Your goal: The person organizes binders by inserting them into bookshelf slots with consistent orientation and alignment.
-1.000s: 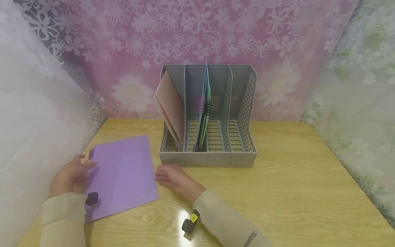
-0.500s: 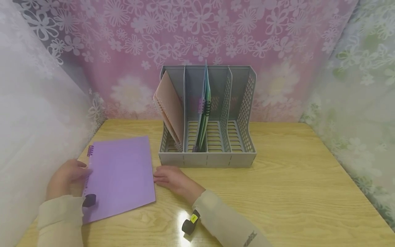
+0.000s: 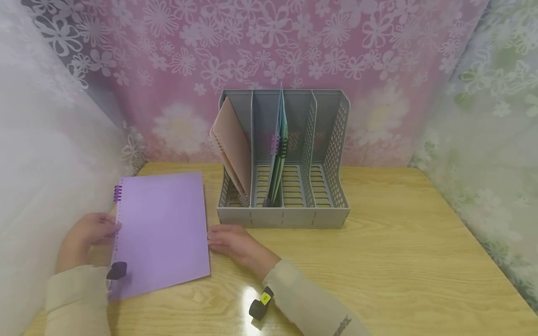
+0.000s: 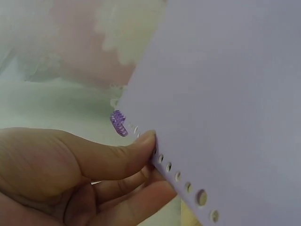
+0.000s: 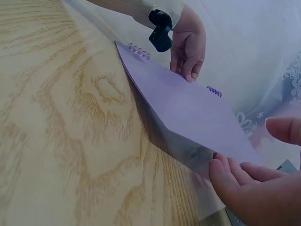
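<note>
A purple ring-bound notebook (image 3: 161,233) lies to the left in the head view, tilted, with its left side raised off the table. At that punched spine edge, my left hand (image 3: 81,238) pinches the cover between thumb and fingers. The left wrist view shows the thumb on top, beside a row of holes and a small purple coil (image 4: 118,123). On the opposite edge, the fingers of my right hand (image 3: 237,242) touch the notebook from the side and below. Its thumb (image 5: 284,130) stands up, away from the cover, in the right wrist view.
A grey four-slot file rack (image 3: 283,218) stands behind my right hand. Pinkish notebooks (image 3: 233,144) lean in its leftmost slot, and thin green-blue notebooks (image 3: 279,163) stand near its middle. Flowered curtains (image 3: 269,46) border the wooden table (image 3: 399,242) behind and at both sides.
My left hand has moved slightly left and gone from hovering at the spine to pinching it. The notebook has shifted a little left, its far edge higher. The right hand has barely moved.
</note>
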A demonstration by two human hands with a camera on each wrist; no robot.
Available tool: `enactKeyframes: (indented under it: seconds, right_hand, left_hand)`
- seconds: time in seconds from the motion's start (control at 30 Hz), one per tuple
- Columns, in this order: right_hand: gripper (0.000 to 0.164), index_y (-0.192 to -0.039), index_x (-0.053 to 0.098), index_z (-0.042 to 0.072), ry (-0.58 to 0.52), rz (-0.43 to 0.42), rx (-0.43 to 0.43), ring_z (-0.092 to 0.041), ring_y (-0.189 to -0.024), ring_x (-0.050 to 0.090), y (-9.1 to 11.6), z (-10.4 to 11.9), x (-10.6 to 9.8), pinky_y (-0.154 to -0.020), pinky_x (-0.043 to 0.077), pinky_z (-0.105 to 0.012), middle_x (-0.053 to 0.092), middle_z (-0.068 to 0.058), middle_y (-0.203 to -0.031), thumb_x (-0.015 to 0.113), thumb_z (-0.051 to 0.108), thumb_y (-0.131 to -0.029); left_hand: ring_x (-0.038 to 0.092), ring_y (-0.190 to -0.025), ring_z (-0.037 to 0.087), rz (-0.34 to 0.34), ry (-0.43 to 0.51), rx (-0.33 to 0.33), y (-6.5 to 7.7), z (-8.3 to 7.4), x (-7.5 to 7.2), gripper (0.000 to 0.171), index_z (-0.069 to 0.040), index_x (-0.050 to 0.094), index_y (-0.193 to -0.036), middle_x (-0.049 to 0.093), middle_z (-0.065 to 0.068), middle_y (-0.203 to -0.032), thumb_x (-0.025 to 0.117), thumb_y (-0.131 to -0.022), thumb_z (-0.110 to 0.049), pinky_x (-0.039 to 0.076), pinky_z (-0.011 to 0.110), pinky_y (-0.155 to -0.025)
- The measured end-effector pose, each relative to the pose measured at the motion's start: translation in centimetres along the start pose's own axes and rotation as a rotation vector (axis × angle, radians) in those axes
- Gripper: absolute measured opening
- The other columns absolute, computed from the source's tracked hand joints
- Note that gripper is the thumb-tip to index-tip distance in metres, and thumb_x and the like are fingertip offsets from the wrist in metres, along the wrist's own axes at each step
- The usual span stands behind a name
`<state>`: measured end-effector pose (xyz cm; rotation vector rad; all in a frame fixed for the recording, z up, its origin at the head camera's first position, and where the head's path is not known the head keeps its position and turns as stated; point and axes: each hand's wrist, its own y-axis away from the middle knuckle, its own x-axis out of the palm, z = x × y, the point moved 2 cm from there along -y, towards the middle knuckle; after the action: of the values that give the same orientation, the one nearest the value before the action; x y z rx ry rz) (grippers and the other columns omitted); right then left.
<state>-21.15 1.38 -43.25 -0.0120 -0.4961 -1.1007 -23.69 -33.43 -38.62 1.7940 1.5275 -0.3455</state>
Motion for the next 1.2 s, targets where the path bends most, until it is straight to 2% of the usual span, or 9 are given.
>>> enactKeyframes:
  seconds: [0.1,0.23,0.53,0.77,0.87,1.03,1.2]
  right_hand:
    - [0.042,-0.125,0.044,-0.013,0.011,0.031,-0.016,-0.027,-0.101,0.059,0.2,0.2,0.0,-0.092,0.045,-0.038,0.056,-0.022,-0.116,0.055,-0.003,-0.085]
    - [0.041,-0.123,0.046,-0.012,0.037,0.061,-0.026,-0.023,-0.098,0.061,0.2,0.5,-0.2,-0.090,0.047,-0.035,0.059,-0.018,-0.114,0.056,-0.002,-0.084]
    - [0.048,-0.130,0.041,-0.008,0.103,0.085,-0.032,-0.026,-0.101,0.059,0.3,2.1,-0.5,-0.096,0.040,-0.045,0.054,-0.022,-0.120,0.056,-0.005,-0.084]
    - [0.047,-0.130,0.044,-0.003,0.158,0.057,-0.044,-0.019,-0.090,0.062,0.6,3.2,-0.9,-0.094,0.043,-0.044,0.056,-0.020,-0.118,0.057,-0.003,-0.085]
    - [0.044,-0.127,0.047,-0.003,0.182,0.050,-0.061,-0.017,-0.086,0.062,0.8,3.7,-1.0,-0.091,0.045,-0.042,0.058,-0.020,-0.114,0.058,-0.002,-0.084]
    - [0.044,-0.126,0.047,-0.005,0.254,0.078,-0.102,-0.018,-0.093,0.059,1.4,4.5,-1.5,-0.087,0.048,-0.037,0.057,-0.019,-0.114,0.059,0.001,-0.085]
    - [0.046,-0.128,0.046,-0.003,0.335,0.092,-0.134,-0.019,-0.098,0.057,2.0,5.0,-2.1,-0.085,0.050,-0.033,0.056,-0.017,-0.114,0.060,0.005,-0.084]
  left_hand:
    - [0.063,-0.077,0.017,0.016,0.083,-0.018,0.0,0.1,-0.1,0.031,0.012,0.045,-0.104,0.061,0.003,-0.084,0.055,-0.089,-0.013,0.051,0.039,-0.073]
    - [0.062,-0.075,0.014,0.014,0.125,0.008,0.2,0.2,-0.1,0.027,0.010,0.045,-0.103,0.058,-0.002,-0.081,0.054,-0.091,-0.013,0.053,0.033,-0.071]
    - [0.059,-0.075,0.007,0.020,0.228,0.134,0.4,0.1,0.0,0.026,0.006,0.043,-0.104,0.055,-0.004,-0.085,0.054,-0.092,-0.014,0.054,0.028,-0.070]
    - [0.059,-0.076,0.004,-0.017,0.249,0.241,0.7,-1.2,0.1,0.029,0.009,0.040,-0.107,0.056,-0.006,-0.086,0.053,-0.092,-0.011,0.054,0.029,-0.071]
    - [0.060,-0.076,0.005,-0.053,0.274,0.288,1.0,-1.9,0.0,0.027,0.006,0.042,-0.105,0.056,-0.007,-0.086,0.055,-0.091,-0.012,0.054,0.029,-0.071]
    - [0.060,-0.077,0.005,-0.105,0.306,0.376,1.8,-3.3,0.0,0.019,0.002,0.044,-0.101,0.056,-0.006,-0.086,0.055,-0.091,-0.010,0.054,0.028,-0.069]
    - [0.061,-0.079,0.005,-0.129,0.267,0.444,2.3,-4.9,0.5,0.017,0.003,0.043,-0.101,0.056,-0.006,-0.088,0.053,-0.091,-0.006,0.054,0.029,-0.069]
